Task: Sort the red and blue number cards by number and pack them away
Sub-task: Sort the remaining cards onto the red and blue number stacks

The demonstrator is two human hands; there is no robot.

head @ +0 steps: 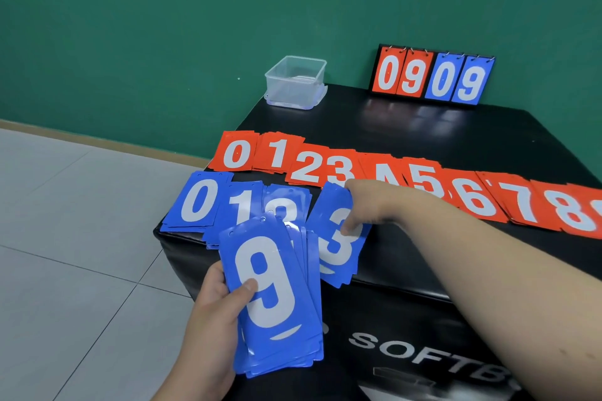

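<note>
Holding a fanned stack of blue cards in front of the near-left corner of a black box, I am gripping it in my left hand. The fingers are curling round its left edge, with the thumb pressing on the top card, a 9.

My right hand is reaching across the box top and grasping a blue 3 card. The thumb is lying on the card's face and the fingertips are touching its far edge. The card is resting at the near edge of the box, on what look like more blue cards.

Three blue piles are lying to its left along that edge: a blue 0 pile at the left corner, then a blue 1 pile and a blue 2 pile, the last two partly hidden by the stack.

Behind them a row of red piles is running from the left edge toward the right, reading 0 to 8. One more pile is being cut off by the frame, and my right wrist is covering part of the 4 and 5.

At the far-left corner a clear plastic container is sitting open. A flip scoreboard showing 09 in red and 09 in blue is standing at the far edge against a green wall.
</note>
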